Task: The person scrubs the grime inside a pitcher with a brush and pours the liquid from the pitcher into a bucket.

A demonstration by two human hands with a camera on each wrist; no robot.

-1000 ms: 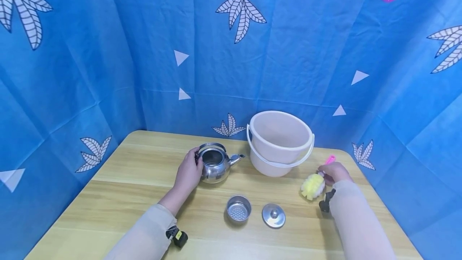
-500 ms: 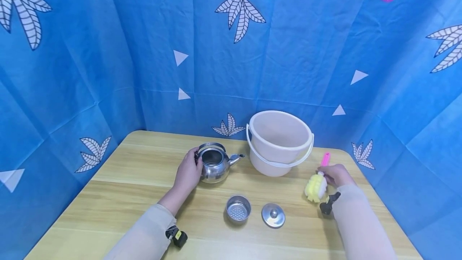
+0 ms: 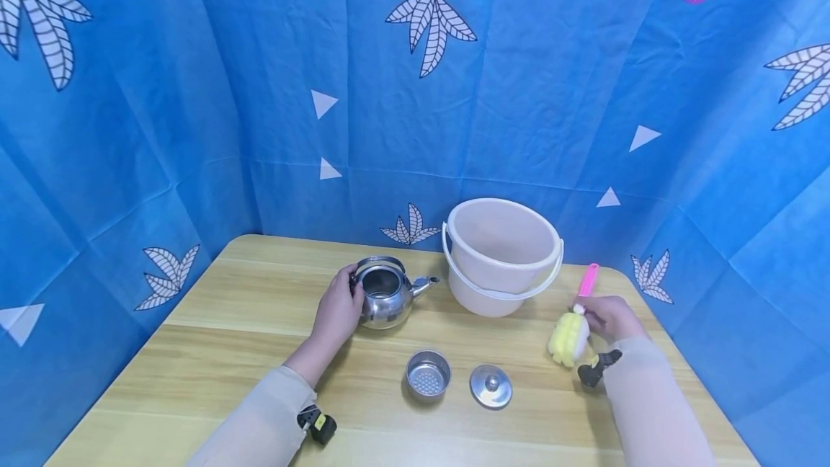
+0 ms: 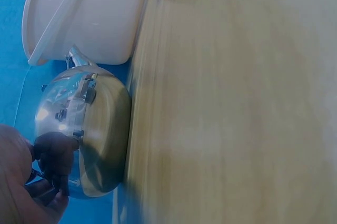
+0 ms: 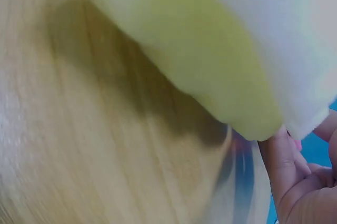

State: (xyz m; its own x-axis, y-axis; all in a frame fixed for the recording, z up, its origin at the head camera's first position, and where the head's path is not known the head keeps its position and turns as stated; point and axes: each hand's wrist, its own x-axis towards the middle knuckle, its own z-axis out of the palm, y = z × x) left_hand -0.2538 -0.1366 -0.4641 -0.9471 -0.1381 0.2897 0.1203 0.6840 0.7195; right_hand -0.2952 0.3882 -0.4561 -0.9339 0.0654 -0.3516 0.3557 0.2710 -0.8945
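A shiny steel teapot [image 3: 384, 298], its mouth uncovered, stands upright on the table with its spout to the right. My left hand [image 3: 340, 301] holds it at the handle side; in the left wrist view the fingers [image 4: 47, 197] curl there beside the reflective body. At the right, my right hand [image 3: 611, 316] pinches a sponge brush with a pink handle [image 3: 588, 279] near its neck. The brush's yellow and white sponge head [image 3: 568, 339] points toward me and fills much of the right wrist view. Whether the sponge touches the table is unclear.
Behind and between the hands stands a white bucket [image 3: 480, 276] with its handle lowered at the front. Nearer me are a perforated steel strainer cup [image 3: 429, 376] and a round steel lid [image 3: 491, 387]. A blue patterned curtain [image 3: 532, 128] encloses the table's back and sides.
The right hand has shifted slightly right and toward me. The brush has turned, and more of its pink handle shows. The left hand and teapot have stayed put.
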